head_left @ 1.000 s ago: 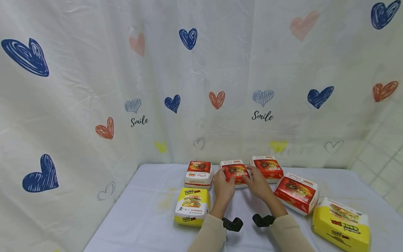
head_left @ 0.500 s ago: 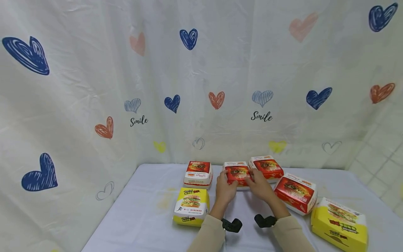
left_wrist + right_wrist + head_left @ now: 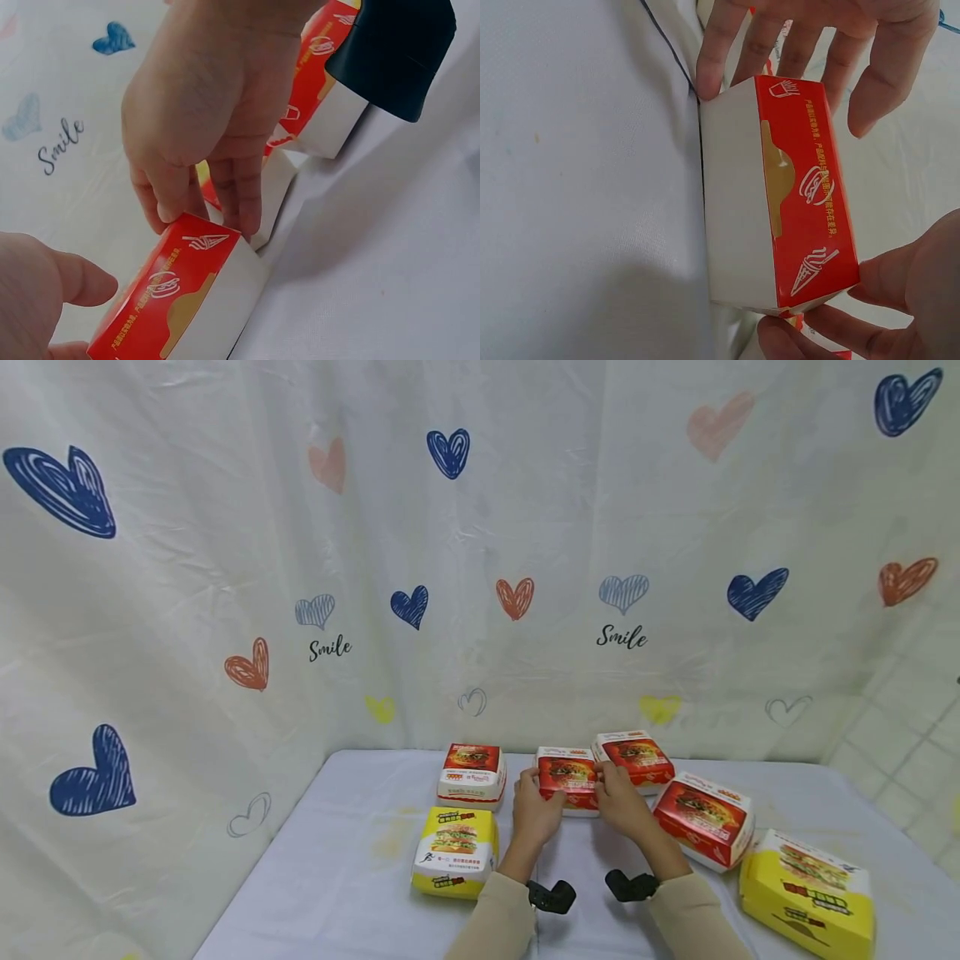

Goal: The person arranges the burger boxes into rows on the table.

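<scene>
A red and white burger box (image 3: 567, 774) lies near the back of the table between both hands. My left hand (image 3: 536, 812) is at its left end; in the right wrist view its extended fingers (image 3: 799, 46) touch that end, while its thumb stands apart. At the right end is my right hand (image 3: 622, 802), its fairly straight fingertips and thumb against the corner. The left wrist view shows those fingers (image 3: 246, 187) reaching down at the box's end. Behind and right of it sits another red burger box (image 3: 637, 757), close to the right hand.
Left of the hands stand a red and white burger box (image 3: 472, 774) and a yellow one (image 3: 455, 852). Farther right are a red box (image 3: 705, 818) and a larger yellow box (image 3: 810, 893). A heart-printed curtain (image 3: 555, 527) hangs behind the white-covered table (image 3: 330, 860).
The middle red box has shifted slightly right and nearer to me, along with both hands. My right hand has drawn back a little toward the box's right edge.
</scene>
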Demonstrator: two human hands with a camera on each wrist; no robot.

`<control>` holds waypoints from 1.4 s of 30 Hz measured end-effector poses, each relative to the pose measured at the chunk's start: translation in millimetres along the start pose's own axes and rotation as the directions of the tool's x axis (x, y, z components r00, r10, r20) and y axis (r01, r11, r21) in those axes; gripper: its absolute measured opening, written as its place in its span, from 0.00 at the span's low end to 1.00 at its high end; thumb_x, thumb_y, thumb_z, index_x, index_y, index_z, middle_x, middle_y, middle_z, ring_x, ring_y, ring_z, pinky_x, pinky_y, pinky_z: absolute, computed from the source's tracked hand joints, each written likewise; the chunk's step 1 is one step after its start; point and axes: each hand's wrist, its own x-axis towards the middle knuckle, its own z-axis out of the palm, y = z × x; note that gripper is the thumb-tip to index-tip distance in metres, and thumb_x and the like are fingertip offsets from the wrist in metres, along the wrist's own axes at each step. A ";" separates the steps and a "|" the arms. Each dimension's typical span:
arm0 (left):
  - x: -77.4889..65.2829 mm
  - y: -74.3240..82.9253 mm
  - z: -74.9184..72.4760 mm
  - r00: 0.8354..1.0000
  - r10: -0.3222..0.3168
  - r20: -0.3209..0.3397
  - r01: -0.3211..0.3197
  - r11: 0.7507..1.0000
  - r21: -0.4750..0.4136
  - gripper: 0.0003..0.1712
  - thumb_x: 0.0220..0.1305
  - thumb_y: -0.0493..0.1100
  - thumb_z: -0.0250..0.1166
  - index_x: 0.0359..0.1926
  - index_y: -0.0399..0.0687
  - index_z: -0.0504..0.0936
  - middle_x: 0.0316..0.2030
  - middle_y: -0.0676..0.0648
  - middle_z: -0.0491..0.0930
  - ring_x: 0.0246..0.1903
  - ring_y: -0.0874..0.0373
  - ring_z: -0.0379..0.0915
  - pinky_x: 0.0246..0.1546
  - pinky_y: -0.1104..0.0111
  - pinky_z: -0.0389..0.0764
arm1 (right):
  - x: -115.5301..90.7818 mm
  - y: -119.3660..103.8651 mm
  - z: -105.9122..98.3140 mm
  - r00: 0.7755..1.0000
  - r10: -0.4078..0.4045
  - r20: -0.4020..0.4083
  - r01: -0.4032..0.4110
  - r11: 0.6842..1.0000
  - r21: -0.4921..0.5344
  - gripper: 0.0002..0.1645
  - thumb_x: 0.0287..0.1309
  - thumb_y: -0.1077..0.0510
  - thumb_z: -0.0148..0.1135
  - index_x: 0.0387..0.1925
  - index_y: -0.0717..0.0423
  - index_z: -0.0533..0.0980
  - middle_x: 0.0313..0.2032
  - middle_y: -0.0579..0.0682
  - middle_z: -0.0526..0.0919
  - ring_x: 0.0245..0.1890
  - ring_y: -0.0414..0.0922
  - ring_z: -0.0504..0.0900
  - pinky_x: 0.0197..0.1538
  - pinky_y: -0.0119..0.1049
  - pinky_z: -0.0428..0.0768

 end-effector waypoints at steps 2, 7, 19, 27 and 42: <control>-0.4 0.1 0.5 1.000 0.000 -0.006 0.001 1.000 0.005 0.34 0.64 0.43 0.69 0.68 0.42 0.69 0.61 0.37 0.72 0.60 0.43 0.72 0.64 0.45 0.74 | 0.0 0.4 0.4 1.000 0.014 -0.003 -0.014 1.000 -0.005 0.24 0.76 0.62 0.45 0.66 0.71 0.62 0.58 0.71 0.68 0.55 0.62 0.75 0.60 0.62 0.75; -0.4 0.5 1.8 1.000 0.015 -0.026 -0.015 1.000 0.001 0.35 0.63 0.42 0.70 0.69 0.40 0.71 0.59 0.37 0.73 0.59 0.45 0.73 0.63 0.46 0.76 | -0.8 -3.5 -1.1 0.999 0.047 -0.012 -0.047 0.999 -0.005 0.23 0.76 0.61 0.47 0.66 0.70 0.63 0.57 0.69 0.69 0.50 0.58 0.75 0.53 0.56 0.79; 0.0 -0.2 2.5 0.999 -0.006 -0.035 0.005 1.000 -0.007 0.36 0.63 0.43 0.70 0.70 0.43 0.67 0.60 0.39 0.73 0.59 0.45 0.73 0.62 0.47 0.76 | -0.1 -4.1 -4.7 0.999 0.012 -0.031 -0.012 1.000 -0.019 0.23 0.77 0.58 0.45 0.64 0.70 0.66 0.58 0.71 0.73 0.50 0.59 0.75 0.55 0.59 0.77; 0.1 -0.4 2.5 0.999 -0.036 -0.032 0.036 0.999 -0.005 0.36 0.65 0.45 0.70 0.69 0.42 0.66 0.61 0.38 0.72 0.60 0.45 0.73 0.63 0.47 0.77 | 0.7 0.0 -3.4 0.999 0.019 -0.034 -0.020 0.999 -0.039 0.23 0.73 0.62 0.52 0.64 0.69 0.67 0.50 0.66 0.76 0.44 0.54 0.76 0.45 0.47 0.78; -2.7 2.9 2.2 0.995 -0.079 -0.055 0.078 0.997 -0.016 0.34 0.66 0.47 0.70 0.69 0.47 0.69 0.65 0.36 0.63 0.62 0.43 0.63 0.62 0.47 0.76 | -0.6 -1.0 -1.1 0.998 0.039 -0.045 -0.041 0.998 -0.047 0.21 0.76 0.56 0.49 0.62 0.64 0.68 0.59 0.67 0.72 0.51 0.59 0.76 0.59 0.63 0.76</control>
